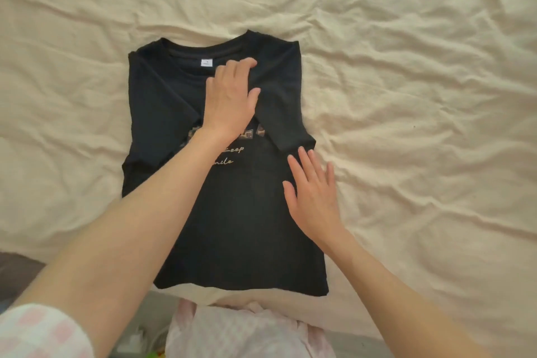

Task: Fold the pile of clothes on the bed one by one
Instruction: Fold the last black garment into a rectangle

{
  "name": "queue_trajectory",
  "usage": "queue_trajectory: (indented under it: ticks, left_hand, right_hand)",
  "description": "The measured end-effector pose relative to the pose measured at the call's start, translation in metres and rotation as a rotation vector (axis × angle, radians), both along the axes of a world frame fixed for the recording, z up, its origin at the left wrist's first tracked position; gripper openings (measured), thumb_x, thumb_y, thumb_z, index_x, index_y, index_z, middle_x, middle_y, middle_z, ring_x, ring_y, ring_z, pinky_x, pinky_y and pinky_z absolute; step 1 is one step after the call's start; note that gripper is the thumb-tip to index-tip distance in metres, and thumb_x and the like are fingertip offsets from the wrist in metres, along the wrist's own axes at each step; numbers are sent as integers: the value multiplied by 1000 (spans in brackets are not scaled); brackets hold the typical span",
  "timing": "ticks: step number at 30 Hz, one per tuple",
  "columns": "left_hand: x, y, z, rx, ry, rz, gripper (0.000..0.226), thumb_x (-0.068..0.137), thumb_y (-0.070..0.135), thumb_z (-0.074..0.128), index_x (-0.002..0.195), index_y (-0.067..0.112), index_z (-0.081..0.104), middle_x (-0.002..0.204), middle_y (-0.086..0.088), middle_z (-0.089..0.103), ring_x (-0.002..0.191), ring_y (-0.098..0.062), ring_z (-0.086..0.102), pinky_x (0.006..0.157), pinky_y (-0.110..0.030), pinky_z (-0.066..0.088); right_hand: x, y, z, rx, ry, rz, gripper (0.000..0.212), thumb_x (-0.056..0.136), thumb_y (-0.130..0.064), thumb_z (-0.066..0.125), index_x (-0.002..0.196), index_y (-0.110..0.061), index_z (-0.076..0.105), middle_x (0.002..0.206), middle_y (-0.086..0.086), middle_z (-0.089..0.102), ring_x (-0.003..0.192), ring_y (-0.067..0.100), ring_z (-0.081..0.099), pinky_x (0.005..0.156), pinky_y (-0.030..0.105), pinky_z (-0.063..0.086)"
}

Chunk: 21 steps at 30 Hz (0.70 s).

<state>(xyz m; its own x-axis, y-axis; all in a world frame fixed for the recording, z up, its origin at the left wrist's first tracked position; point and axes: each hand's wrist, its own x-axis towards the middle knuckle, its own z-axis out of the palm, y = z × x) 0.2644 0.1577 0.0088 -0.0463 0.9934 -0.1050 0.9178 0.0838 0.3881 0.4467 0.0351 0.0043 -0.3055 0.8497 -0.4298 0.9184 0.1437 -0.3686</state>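
A black T-shirt (238,212) lies flat on the bed, collar away from me, with a gold print and a white neck label (206,62). Both sleeves are folded inward over the chest. My left hand (231,99) rests palm down on the upper chest, fingers curled at the edge of the folded right sleeve (283,102). My right hand (313,197) lies flat with fingers spread on the shirt's right side, just below that sleeve's hem. Neither hand holds anything lifted.
The wrinkled cream bedsheet (421,96) surrounds the shirt on all sides. The bed's near edge runs just below the shirt's hem. My pink checked clothing (250,331) shows at the bottom, and a dark item (14,273) sits at the lower left.
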Motion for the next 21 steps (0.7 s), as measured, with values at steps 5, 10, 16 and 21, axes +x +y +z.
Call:
queue_trajectory:
  ticks: [5, 10, 16, 21]
  left_hand:
    - [-48, -113, 21, -84, -69, 275, 48, 89, 13, 58, 134, 14, 43, 138, -7, 44, 129, -25, 37, 105, -42, 32]
    - [-106, -217, 20, -206, -204, 685, 47, 92, 11, 54, 136, 5, 40, 137, -15, 43, 128, -29, 38, 107, -40, 32]
    - [-129, -272, -2, -375, -550, 863, 21, 93, 21, 57, 114, 15, 55, 110, 0, 61, 102, -18, 57, 83, -27, 44]
    - [-121, -299, -2, -592, -754, 819, 29, 91, 20, 61, 118, 11, 59, 108, 1, 64, 98, -15, 59, 76, -22, 45]
  right_hand:
    - [18, -45, 19, -106, 113, -266, 48, 95, -19, 51, 141, -8, 40, 147, 9, 39, 136, 23, 34, 113, 37, 28]
    - [17, -70, 23, -385, 281, -827, 18, 94, -29, 54, 110, -21, 53, 99, -13, 58, 96, 11, 57, 69, 18, 42]
    - [21, -86, 13, -436, 181, -867, 18, 90, -33, 59, 97, -16, 56, 87, -3, 60, 79, 15, 57, 62, 28, 43]
    - [21, -113, 19, -577, 309, -1093, 18, 88, -18, 64, 105, -13, 61, 99, 3, 65, 91, 22, 61, 76, 32, 49]
